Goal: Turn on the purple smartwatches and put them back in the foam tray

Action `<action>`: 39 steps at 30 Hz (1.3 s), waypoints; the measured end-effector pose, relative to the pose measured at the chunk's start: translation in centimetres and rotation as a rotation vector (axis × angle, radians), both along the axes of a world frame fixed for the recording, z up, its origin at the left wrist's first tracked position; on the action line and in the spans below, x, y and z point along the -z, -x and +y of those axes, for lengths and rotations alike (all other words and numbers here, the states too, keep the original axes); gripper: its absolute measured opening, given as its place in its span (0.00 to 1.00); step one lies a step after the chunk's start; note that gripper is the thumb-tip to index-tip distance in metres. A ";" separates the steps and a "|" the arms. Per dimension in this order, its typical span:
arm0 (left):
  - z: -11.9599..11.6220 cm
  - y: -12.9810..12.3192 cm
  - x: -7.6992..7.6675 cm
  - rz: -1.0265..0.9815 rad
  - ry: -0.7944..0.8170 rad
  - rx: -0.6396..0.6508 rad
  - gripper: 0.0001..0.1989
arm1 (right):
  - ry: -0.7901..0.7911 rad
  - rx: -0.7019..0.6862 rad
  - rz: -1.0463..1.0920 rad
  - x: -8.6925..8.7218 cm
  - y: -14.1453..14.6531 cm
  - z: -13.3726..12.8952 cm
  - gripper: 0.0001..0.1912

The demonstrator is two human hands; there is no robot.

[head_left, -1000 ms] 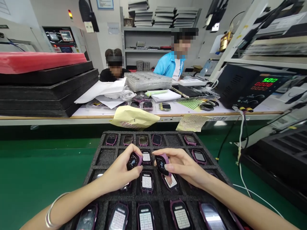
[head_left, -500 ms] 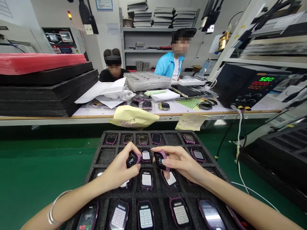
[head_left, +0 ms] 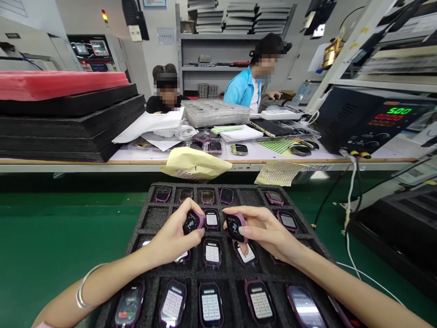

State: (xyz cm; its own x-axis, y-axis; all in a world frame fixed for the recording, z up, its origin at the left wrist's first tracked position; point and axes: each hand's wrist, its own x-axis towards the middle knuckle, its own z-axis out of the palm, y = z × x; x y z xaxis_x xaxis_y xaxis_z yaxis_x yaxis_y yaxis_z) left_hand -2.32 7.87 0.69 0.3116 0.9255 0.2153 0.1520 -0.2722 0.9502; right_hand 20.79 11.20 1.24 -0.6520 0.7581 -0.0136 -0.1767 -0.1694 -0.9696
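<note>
My left hand (head_left: 182, 232) is closed on a purple smartwatch (head_left: 191, 223) with a dark lit screen, held above the black foam tray (head_left: 200, 269). To its right, my right hand (head_left: 264, 230) pinches a second purple smartwatch (head_left: 235, 228), its screen tilted toward me. One fingertip of that hand reaches down over a watch with a white keypad screen (head_left: 246, 253) in the tray. Between both hands lies another keypad-screen watch (head_left: 211, 219). Several more watches fill the tray's compartments, some showing keypads, others dark. My hands partly hide the cells beneath them.
Beyond the tray runs a workbench (head_left: 150, 163) with yellow paper (head_left: 196, 164) hanging off its edge. Black foam trays (head_left: 64, 132) are stacked at left, and a power supply (head_left: 375, 120) stands at right. Two people are behind the bench. Cables (head_left: 348, 228) hang at right.
The view has shifted slightly, so the tray and hands appear a little further right. Both hands keep their watches in nearly the same pose. The person in blue now shows a hand.
</note>
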 end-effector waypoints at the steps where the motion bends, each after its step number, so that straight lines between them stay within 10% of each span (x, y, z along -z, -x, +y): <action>1: 0.0 0.0 0.0 0.010 0.000 -0.004 0.09 | 0.010 -0.002 -0.014 0.0 0.0 0.0 0.21; 16: 0.6 -0.6 0.1 -0.336 0.420 0.121 0.16 | 0.083 -0.003 -0.080 0.3 0.6 -0.1 0.22; 39: 0.6 -0.3 0.4 -0.292 0.417 0.154 0.14 | -0.022 0.078 -0.151 0.5 0.6 -0.3 0.26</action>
State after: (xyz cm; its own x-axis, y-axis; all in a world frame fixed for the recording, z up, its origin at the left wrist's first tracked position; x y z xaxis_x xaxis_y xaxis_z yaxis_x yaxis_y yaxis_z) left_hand -1.98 8.43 0.30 0.4323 0.8995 -0.0633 -0.1475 0.1398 0.9791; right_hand 20.23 10.92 0.75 -0.5830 0.8075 -0.0896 -0.0402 -0.1389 -0.9895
